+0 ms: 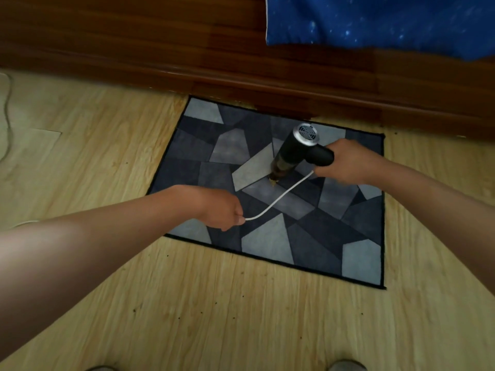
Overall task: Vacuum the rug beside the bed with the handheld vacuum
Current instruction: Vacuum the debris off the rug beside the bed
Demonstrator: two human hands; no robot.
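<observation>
Firmly, the right hand point(348, 163) curls round the handle of the one vacuum point(297, 149), a black barrel with a silver vented rear, nose down at the middle of the one grey patchwork rug point(361, 226) beside the bed point(241, 73), while the left hand point(223, 210) pinches its single white cord point(278, 198).

Angular patchwork of pale grey, slate and charcoal across the rug point(267, 236), bound in thin black. On the rug, matte black for the handheld vacuum point(297, 151), silver ring and grille at its rear, brownish clear front. White for the cord point(281, 195) over the rug. Around the rug, pale yellow wood grain on the floor point(187, 303), dotted with dark specks. Beyond the rug's far edge, dark red-brown wood on the bed frame point(241, 76); deep blue with pale starry flecks on the bedding point(388, 20).
</observation>
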